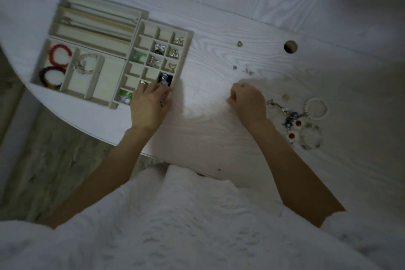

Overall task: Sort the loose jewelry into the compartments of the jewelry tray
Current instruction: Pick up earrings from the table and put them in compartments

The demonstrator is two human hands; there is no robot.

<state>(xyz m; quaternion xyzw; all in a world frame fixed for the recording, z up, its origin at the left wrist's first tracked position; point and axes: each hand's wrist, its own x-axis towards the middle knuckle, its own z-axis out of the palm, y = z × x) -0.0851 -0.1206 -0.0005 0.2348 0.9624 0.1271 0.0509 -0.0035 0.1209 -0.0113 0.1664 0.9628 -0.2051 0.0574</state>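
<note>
Done: jewelry tray (186,35) partly filled, bangles and earrings in compartments.
Left: loose pile (300,120) at 3 o'clock on worktop (219,61).
Left hand (151,105): fingers relaxed on tray's near corner.
Right hand (247,103): fingers curled; contents cannot tell.

The person wears a white, short-sleeved top of thick, bumpy, quilted-looking fabric (186,226), which fills the lower part of the view. Both forearms are bare from its sleeve edges down to the wrists. The left hand (149,105) and the right hand (248,102) carry no rings or wristbands that can be made out.
</note>
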